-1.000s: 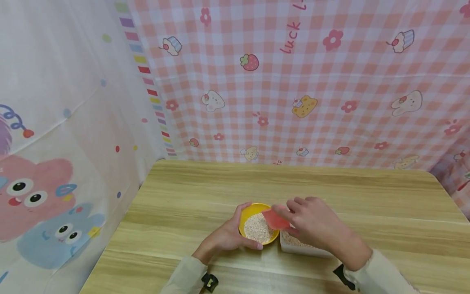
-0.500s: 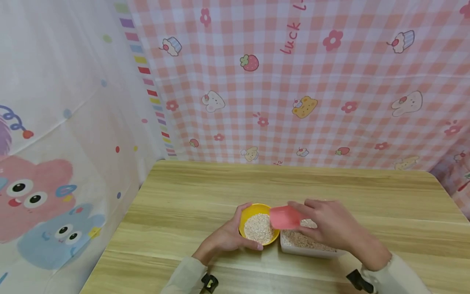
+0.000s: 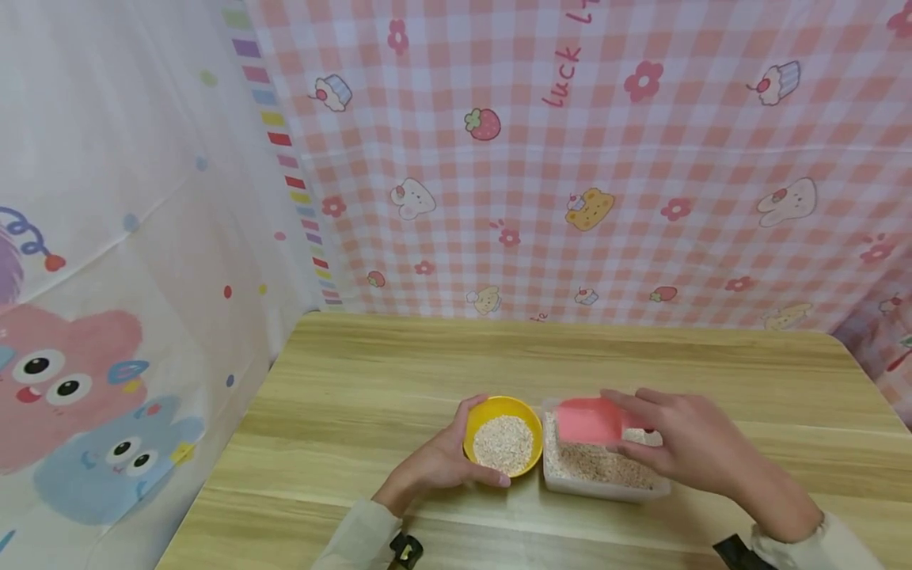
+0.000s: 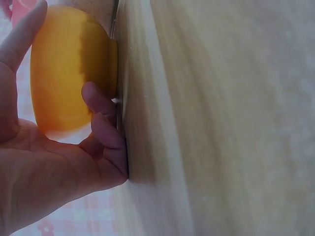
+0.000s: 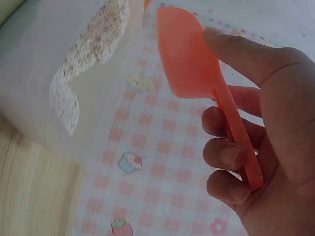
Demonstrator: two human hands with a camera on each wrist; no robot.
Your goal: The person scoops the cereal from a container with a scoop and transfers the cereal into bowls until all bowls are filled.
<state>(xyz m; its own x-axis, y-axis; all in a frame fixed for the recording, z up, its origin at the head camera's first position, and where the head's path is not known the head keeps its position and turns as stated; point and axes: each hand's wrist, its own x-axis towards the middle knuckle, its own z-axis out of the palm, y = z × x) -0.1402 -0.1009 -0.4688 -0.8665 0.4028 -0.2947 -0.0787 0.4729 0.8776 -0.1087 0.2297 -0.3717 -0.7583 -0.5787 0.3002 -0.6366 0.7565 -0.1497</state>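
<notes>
A yellow bowl (image 3: 490,408) partly filled with pale oat flakes (image 3: 503,445) stands on the table. My left hand (image 3: 449,455) holds it from the left side. In the left wrist view the thumb reaches up to the rim of the bowl (image 4: 64,69), while other fingers curl low by its base. My right hand (image 3: 694,439) grips a pinkish-red scoop (image 3: 590,421) above the container. Its fingers wrap round the handle of the scoop (image 5: 189,54) in the right wrist view, the thumb lying along the blade's edge. Flakes half fill a translucent rectangular container (image 3: 598,491) right beside the bowl.
The wood-grain table (image 3: 385,356) reaches back to a pink checked cloth (image 3: 442,158) hanging behind it. A white cloth (image 3: 142,237) with cartoon figures hangs along the left side.
My right hand has moved right with the scoop, from over the bowl to over the container. The scoop has levelled out from its tilt. My left hand and the bowl have stayed put.
</notes>
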